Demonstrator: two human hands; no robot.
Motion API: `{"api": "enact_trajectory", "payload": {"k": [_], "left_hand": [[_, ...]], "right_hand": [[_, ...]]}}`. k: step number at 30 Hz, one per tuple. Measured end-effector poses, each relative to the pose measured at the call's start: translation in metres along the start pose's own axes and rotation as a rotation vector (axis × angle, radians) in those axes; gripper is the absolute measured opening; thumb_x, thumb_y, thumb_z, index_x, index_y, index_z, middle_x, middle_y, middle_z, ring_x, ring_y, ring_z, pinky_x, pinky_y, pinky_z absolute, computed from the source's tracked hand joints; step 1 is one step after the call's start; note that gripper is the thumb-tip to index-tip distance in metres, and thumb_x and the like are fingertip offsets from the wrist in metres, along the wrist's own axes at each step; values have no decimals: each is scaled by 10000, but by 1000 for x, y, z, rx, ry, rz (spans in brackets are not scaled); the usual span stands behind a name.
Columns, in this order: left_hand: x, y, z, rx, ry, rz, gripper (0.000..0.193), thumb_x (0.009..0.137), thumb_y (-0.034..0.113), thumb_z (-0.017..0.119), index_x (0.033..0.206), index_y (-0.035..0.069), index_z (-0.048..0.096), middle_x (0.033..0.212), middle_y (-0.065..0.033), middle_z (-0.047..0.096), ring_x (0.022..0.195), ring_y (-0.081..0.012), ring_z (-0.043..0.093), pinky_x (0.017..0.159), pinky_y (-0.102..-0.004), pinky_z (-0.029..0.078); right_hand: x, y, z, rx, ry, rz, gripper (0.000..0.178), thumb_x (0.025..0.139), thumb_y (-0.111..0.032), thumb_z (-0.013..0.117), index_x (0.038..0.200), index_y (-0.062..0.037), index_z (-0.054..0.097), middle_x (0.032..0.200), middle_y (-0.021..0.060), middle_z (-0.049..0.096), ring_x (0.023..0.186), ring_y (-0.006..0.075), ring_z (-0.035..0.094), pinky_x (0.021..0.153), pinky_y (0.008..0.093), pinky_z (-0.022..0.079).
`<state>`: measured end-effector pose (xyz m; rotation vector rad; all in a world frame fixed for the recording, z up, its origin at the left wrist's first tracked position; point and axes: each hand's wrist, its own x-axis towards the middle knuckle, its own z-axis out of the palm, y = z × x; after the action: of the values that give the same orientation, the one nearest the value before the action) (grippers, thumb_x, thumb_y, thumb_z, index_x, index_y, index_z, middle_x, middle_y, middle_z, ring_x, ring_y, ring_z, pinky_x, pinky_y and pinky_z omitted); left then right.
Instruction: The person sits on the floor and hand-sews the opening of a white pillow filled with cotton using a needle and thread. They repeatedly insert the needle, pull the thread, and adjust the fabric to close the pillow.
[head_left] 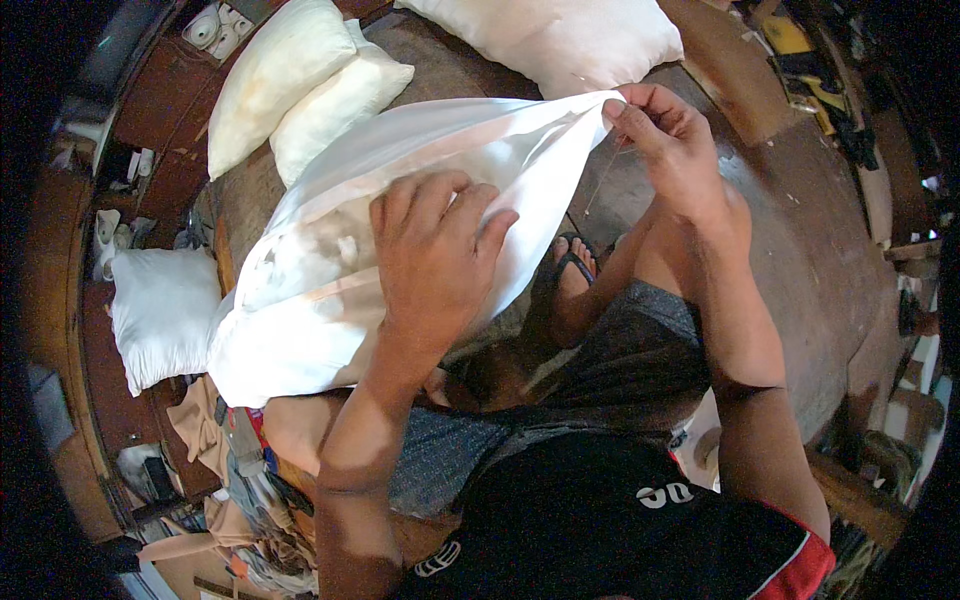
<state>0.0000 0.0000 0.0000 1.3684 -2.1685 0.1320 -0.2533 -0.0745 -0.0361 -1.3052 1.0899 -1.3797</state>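
1. Head view showed a seated person holding a white pillow (330, 270) across the lap, over the left knee.
2. Left hand (435, 255) lay flat on the pillow's upper side, fingers spread and curled over the fabric, pressing it down rather than gripping it.
3. Right hand (665, 140) was raised at the pillow's far corner, thumb and fingers pinched together on the edge of the cloth there.
4. A thin thread (600, 180) seemed to hang from that corner, though it was too fine to be sure of.
5. The two hands were well apart, one at the middle of the pillow, the other at its end.
6. Beyond the pillow lay two cream cushions (300, 90) side by side, and a larger white one (560, 35) near the top.
7. Another white cushion (160, 315) lay on the floor to the left.
8. A foot in a black sandal (572, 275) showed beneath the pillow.
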Motion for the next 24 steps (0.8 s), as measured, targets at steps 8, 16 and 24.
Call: {"api": "enact_trajectory", "payload": {"k": [8, 16, 24], "left_hand": [[8, -12, -8, -287, -81, -233, 136, 878, 167, 714, 934, 42, 710, 914, -146, 705, 958, -360, 620, 845, -456, 489], [25, -13, -17, 222, 173, 174, 113, 884, 153, 700, 935, 52, 705, 941, -167, 713, 984, -359, 632, 865, -451, 490], [28, -52, -14, -380, -224, -211, 166, 914, 187, 701, 939, 23, 706, 886, -166, 726, 815, -291, 700, 760, -399, 529]], "right_hand": [[-4, 0, 3, -10, -29, -3, 181, 987, -157, 683, 1087, -8, 702, 913, -5, 692, 807, 81, 585, 740, 242, 463], [-1, -3, 6, -13, 31, -10, 203, 952, -162, 711, 1049, 16, 719, 885, 13, 706, 784, 83, 595, 720, 238, 464], [0, 1, 13, -50, 10, -18, 185, 964, -146, 699, 1054, 15, 719, 883, 4, 705, 781, 73, 590, 713, 228, 458]]}}
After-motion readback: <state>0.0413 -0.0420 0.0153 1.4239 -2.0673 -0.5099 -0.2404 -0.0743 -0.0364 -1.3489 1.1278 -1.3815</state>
